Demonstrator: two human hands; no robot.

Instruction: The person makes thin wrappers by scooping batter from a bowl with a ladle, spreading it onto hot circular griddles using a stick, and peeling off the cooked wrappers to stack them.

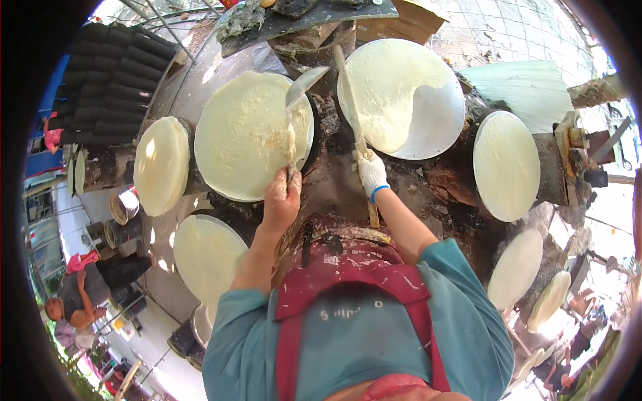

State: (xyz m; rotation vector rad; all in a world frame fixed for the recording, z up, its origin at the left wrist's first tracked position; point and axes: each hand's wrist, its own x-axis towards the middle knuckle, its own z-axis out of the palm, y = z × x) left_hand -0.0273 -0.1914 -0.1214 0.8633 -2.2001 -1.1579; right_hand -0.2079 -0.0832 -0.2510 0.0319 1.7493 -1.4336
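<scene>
My left hand (283, 198), bare and smeared with batter, grips the batter-coated handle of a metal scoop (306, 84). The scoop's head is raised over the right edge of a pale round flatbread sheet (241, 135), which covers the left griddle. A white knit glove with a blue cuff covers my right hand (372, 174), closed around a long wooden spreading stick (351, 95). That stick crosses the left edge of the right griddle (441, 120). Pale batter (381, 95) coats much of this griddle, leaving grey metal bare at its lower right.
More round griddles with pale sheets stand at the left (161, 168), lower left (208, 255), right (506, 165) and lower right (516, 268). A dark board (311, 25) and a cardboard box (401, 22) lie beyond. Another person (83, 290) is at far left.
</scene>
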